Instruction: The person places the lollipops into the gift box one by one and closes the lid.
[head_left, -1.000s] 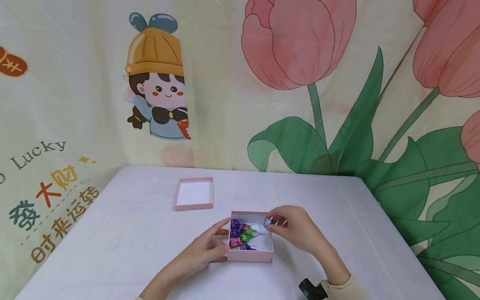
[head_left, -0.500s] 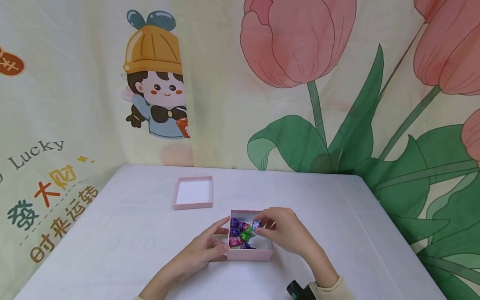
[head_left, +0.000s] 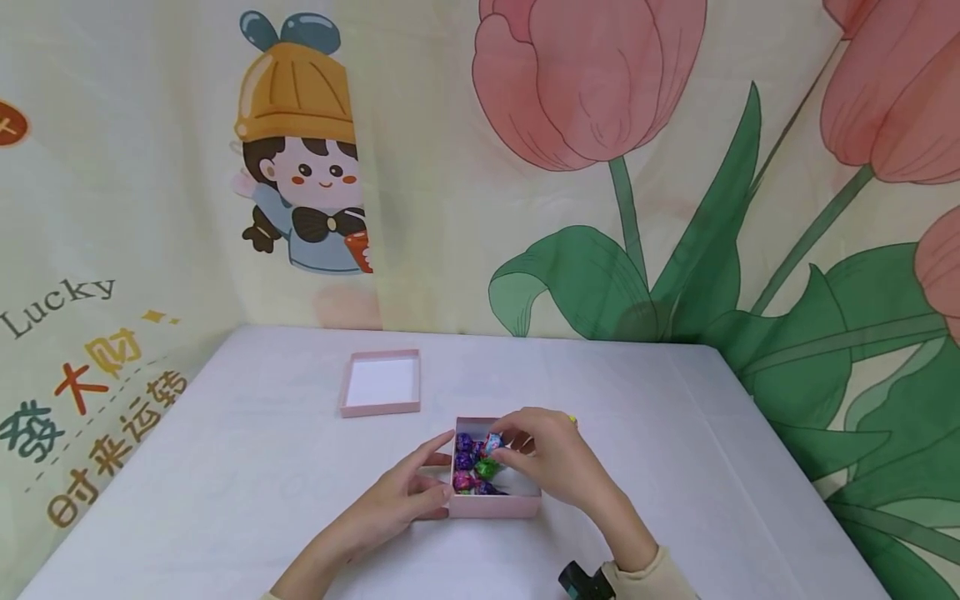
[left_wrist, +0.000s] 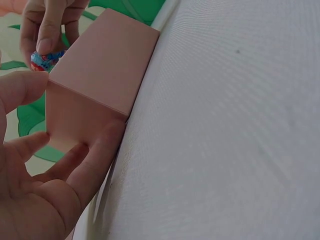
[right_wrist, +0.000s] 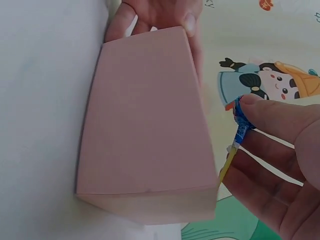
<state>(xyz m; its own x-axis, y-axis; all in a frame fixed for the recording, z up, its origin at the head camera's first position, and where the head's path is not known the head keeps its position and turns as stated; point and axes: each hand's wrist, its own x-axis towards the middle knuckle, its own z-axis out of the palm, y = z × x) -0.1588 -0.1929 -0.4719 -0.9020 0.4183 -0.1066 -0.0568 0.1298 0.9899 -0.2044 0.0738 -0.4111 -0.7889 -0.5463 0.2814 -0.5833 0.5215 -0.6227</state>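
A pink open box [head_left: 495,507] on the white table holds several lollipops [head_left: 465,458] in purple, pink and green wrappers, heads along its left side. My left hand [head_left: 401,492] touches the box's left end with spread fingers, their tips on its wall and edges in the left wrist view. My right hand [head_left: 555,458] pinches a blue-wrapped lollipop [right_wrist: 241,119] by its head between thumb and finger, above the box near the green one. Its yellow stick slants down in the right wrist view. Part of the box's inside is hidden behind the right hand.
A pink box lid [head_left: 381,410] lies inside up at the back left of the table. The white tablecloth [head_left: 637,417] spreads around the box. A printed curtain [head_left: 427,208] with tulips and a cartoon figure hangs behind.
My right hand has carried the blue lollipop leftward, from the box's right edge to over the other lollipops. My left hand stays against the box. The head view has shifted slightly.
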